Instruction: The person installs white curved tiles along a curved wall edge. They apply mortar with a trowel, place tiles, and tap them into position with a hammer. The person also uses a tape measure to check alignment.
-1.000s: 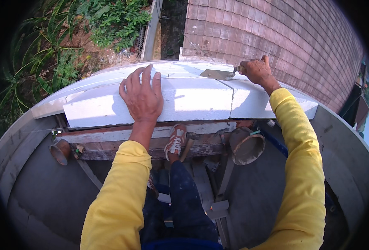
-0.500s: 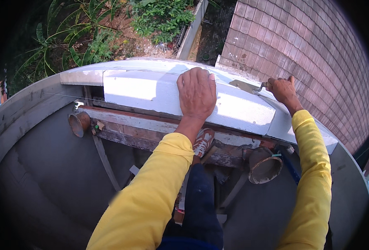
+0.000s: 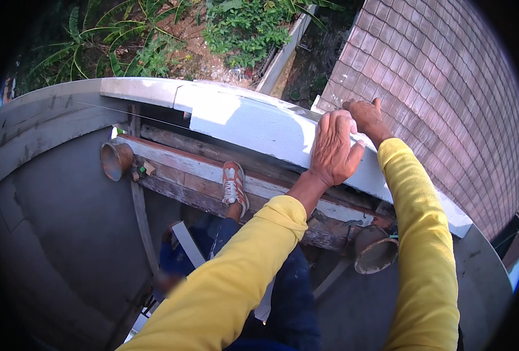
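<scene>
My left hand (image 3: 335, 149) rests on the right part of a long white block (image 3: 250, 126) along the curved wall top, its fingers bent over the upper edge. Just behind it, my right hand (image 3: 362, 117) is curled round the trowel, which is mostly hidden by my left hand. A thin string (image 3: 124, 113) runs in front of the blocks at the left. My sneakered foot (image 3: 233, 187) is on the wooden planks below the blocks.
Two buckets (image 3: 116, 161) (image 3: 376, 250) hang at the plank's ends. Below, a person in blue (image 3: 192, 240) is partly visible among boards. Grey curved walls (image 3: 48, 193) surround the scaffold. Beyond the wall are plants (image 3: 242, 32) and a tiled roof (image 3: 423, 76).
My left hand has moved right along the block, close to my right hand, which is now partly covered. The view has shifted, and the person below has come into sight.
</scene>
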The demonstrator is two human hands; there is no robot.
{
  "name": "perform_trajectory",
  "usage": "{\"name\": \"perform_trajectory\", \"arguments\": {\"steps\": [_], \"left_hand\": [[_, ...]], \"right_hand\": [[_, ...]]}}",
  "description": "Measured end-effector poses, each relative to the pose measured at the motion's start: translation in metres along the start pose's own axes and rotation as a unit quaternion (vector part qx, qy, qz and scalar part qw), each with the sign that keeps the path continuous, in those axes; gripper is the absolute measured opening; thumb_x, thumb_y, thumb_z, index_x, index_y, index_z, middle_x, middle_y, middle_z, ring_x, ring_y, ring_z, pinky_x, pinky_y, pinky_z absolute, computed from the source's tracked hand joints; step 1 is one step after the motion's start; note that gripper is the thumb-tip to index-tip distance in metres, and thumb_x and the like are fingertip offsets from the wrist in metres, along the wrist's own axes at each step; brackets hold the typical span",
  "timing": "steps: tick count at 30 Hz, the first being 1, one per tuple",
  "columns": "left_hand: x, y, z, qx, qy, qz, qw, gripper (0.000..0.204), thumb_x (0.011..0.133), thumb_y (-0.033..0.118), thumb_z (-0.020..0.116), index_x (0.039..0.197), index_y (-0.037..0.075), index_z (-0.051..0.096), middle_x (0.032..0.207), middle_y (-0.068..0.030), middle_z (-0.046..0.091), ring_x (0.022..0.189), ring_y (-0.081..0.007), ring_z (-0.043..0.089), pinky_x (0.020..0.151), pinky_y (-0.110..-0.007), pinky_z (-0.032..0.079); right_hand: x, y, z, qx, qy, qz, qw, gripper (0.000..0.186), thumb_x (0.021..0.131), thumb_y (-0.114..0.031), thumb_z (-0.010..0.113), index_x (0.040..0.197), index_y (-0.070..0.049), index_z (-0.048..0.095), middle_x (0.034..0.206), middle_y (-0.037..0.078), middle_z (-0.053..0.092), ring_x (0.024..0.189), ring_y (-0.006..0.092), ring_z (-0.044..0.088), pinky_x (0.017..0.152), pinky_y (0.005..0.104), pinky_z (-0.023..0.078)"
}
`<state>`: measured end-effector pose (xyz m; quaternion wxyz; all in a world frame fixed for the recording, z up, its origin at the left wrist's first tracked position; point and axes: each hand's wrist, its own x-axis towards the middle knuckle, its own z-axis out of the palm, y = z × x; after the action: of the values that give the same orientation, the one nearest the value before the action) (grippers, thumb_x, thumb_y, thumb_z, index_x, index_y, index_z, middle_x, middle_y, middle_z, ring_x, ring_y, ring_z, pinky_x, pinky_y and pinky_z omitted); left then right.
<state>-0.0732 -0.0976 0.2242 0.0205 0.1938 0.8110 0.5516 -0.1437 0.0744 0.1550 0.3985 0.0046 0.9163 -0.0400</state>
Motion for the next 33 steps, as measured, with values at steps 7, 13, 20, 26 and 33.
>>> {"name": "perform_trajectory", "arguments": {"steps": [7,13,20,26,33], "left_hand": [[-0.160,0.024,-0.129,-0.073,-0.054,-0.082,0.992,0.031,0.096,0.015,0.058,0.122,0.002,0.046,0.126,-0.0241,0.050,0.116,-0.0417,0.048,0.107,-0.055,0.038],[-0.303,0.004,-0.274,0.106,-0.168,-0.378,0.904,0.032,0.102,0.028,0.066,0.124,0.004,0.063,0.127,-0.0229,0.054,0.121,-0.0427,0.049,0.109,-0.050,0.038],[-0.387,0.048,-0.398,0.082,-0.272,-0.534,0.796,0.065,0.101,0.051,0.068,0.149,0.009,0.052,0.143,-0.0255,0.046,0.134,-0.0448,0.044,0.119,-0.053,0.033],[-0.368,0.040,-0.416,0.006,-0.336,-0.575,0.746,0.088,0.100,0.058,0.067,0.166,0.009,0.035,0.167,-0.0324,0.030,0.156,-0.0512,0.027,0.128,-0.052,0.025],[-0.347,0.038,-0.401,0.004,-0.355,-0.562,0.747,0.079,0.104,0.048,0.065,0.163,0.002,0.039,0.168,-0.0299,0.034,0.156,-0.0438,0.034,0.128,-0.047,0.028]], "right_hand": [[0.050,-0.107,-0.034,-0.026,0.012,-0.027,0.999,0.038,0.107,-0.046,0.060,0.130,-0.018,0.073,0.127,0.014,0.076,0.125,0.0317,0.069,0.117,0.0651,0.025],[0.078,-0.190,-0.067,0.044,0.070,-0.050,0.995,0.055,0.105,-0.061,0.056,0.143,-0.022,0.065,0.134,0.012,0.074,0.129,0.0324,0.067,0.115,0.0685,0.024],[-0.003,-0.250,-0.117,0.311,0.253,-0.061,0.914,0.053,0.107,-0.053,0.061,0.143,-0.015,0.062,0.125,0.017,0.076,0.116,0.0299,0.072,0.104,0.0527,0.049],[-0.154,-0.253,-0.060,0.550,0.278,-0.045,0.786,0.037,0.105,-0.018,0.073,0.128,0.001,0.052,0.116,0.011,0.062,0.107,0.0145,0.060,0.093,0.0298,0.050],[-0.328,-0.254,0.126,0.518,0.322,0.199,0.767,0.035,0.091,-0.014,0.078,0.121,0.001,0.066,0.103,0.018,0.073,0.091,0.0303,0.073,0.086,0.0397,0.056]]}}
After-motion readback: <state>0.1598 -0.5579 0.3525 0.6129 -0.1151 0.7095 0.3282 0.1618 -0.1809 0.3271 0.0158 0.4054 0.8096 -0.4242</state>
